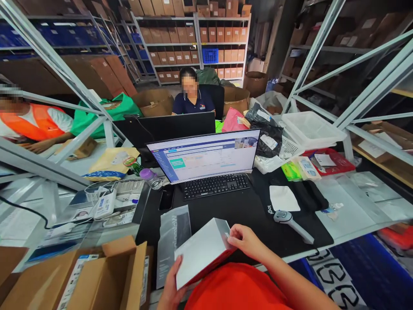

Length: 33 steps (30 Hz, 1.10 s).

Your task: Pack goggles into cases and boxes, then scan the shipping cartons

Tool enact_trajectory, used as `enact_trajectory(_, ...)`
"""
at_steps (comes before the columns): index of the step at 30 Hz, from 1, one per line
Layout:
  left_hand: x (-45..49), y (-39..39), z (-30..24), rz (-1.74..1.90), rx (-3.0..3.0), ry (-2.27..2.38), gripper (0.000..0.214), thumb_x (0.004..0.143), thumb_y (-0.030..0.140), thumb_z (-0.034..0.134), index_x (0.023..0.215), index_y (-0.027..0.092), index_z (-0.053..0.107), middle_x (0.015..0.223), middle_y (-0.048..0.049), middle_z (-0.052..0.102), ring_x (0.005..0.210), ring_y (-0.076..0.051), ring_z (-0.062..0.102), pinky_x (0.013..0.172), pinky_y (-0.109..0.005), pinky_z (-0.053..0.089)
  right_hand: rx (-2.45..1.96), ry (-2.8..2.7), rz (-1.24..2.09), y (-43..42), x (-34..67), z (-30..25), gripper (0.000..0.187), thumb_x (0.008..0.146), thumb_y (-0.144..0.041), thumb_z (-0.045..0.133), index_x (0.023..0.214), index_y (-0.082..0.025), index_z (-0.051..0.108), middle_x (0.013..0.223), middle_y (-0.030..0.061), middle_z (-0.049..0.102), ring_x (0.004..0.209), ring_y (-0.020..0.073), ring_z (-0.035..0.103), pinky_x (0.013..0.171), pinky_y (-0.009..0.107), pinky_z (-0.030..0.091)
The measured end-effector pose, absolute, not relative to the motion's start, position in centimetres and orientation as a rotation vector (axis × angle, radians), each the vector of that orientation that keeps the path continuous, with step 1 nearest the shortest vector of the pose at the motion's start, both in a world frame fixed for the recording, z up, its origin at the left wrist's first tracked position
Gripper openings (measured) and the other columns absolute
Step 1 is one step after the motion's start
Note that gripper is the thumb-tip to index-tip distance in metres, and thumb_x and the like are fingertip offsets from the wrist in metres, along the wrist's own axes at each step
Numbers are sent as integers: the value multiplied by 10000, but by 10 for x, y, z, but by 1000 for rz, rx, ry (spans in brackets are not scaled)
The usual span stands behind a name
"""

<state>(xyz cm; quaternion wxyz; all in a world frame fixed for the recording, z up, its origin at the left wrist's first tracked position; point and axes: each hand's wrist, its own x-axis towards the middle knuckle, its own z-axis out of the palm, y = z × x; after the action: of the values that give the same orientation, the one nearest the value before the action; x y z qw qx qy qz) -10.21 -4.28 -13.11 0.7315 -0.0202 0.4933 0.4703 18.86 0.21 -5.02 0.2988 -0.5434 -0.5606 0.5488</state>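
A left hand (pixel 173 282) is clasping a white box (pixel 202 253), thumb on top; the right hand (pixel 245 241) is curling its fingers nearly closed at one end, their hold unclear.

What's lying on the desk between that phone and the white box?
In the head view, a translucent plastic bag lies between the phone and the white box.

Left hand (pixel 173 280) grips, thumb uppermost; right hand (pixel 245 241) curls its fingers.
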Motion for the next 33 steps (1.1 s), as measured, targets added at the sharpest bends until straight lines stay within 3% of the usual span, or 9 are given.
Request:
enact_trajectory(4, -102, -45, -118, 1040, 232, 890, 1164, 633, 424, 885, 1589, 371, 223, 1220, -64, 738, 965, -329, 739, 756, -377, 601, -1449, -1428, 1702, 5, 192, -56, 330, 754, -451, 742, 733, -191, 538, 653, -45, 533, 602, 106, 480, 547, 234, 358)
enact_trajectory(7, -105, -48, -117, 1096, 320, 884, 1258, 554, 396, 924, 1592, 370, 213, 1168, -51, 751, 1022, -353, 726, 834, -409, 601, -1445, -1401, 1764, 0, 196, -52, 341, 713, -446, 780, 791, -186, 573, 677, -30, 593, 602, 120, 533, 533, 236, 404)
enact_trajectory(11, -110, -51, -122, 1193, 375, 918, 1347, 380, 412, 977, 1555, 388, 319, 1238, -40, 734, 1140, -408, 675, 954, -491, 575, -1286, -1371, 1877, -7, 196, -42, 366, 705, -464, 812, 755, -171, 598, 656, -28, 619, 586, 101, 539, 566, 225, 415)
enact_trajectory(17, -116, -56, -117, 1250, 540, 792, 1295, 476, 483, 960, 1557, 468, 248, 1428, -27, 608, 1362, -412, 509, 1127, -610, 422, -1139, -1284, 2151, -8, 195, -40, 609, 755, -764, 655, 733, -157, 619, 524, -46, 556, 432, 68, 464, 476, 214, 332)
enact_trajectory(21, -126, -58, -114, 1247, 628, 831, 1353, 476, 567, 943, 1582, 435, 175, 1534, -68, 499, 1446, -452, 373, 1184, -655, 293, -1122, -1261, 2186, -9, 191, -42, 554, 718, -697, 736, 715, -153, 628, 532, -34, 575, 450, 77, 486, 495, 219, 341)
enact_trajectory(24, -132, -54, -109, 1227, 705, 910, 1386, 460, 552, 953, 1589, 408, 162, 1594, -85, 414, 1457, -472, 336, 1196, -641, 271, -1187, -1193, 2040, -4, 187, -53, 457, 706, -598, 770, 691, -168, 614, 549, -31, 582, 515, 98, 515, 559, 238, 371)
enact_trajectory(30, -112, -37, -110, 1107, 860, 1236, 1235, 420, 450, 988, 1502, 258, 422, 1537, -156, 476, 1454, -467, 347, 1064, -496, 512, -1354, -1112, 1794, 31, 202, -98, 385, 690, -481, 751, 586, -176, 541, 552, -60, 501, 572, 81, 428, 634, 250, 375)
enact_trajectory(33, -98, -33, -120, 1127, 868, 1291, 1109, 410, 426, 989, 1398, 226, 524, 1449, -173, 559, 1463, -453, 339, 1053, -495, 521, -1407, -1093, 1816, 45, 217, -113, 412, 753, -445, 740, 571, -176, 487, 517, -87, 409, 532, 70, 408, 645, 262, 436)
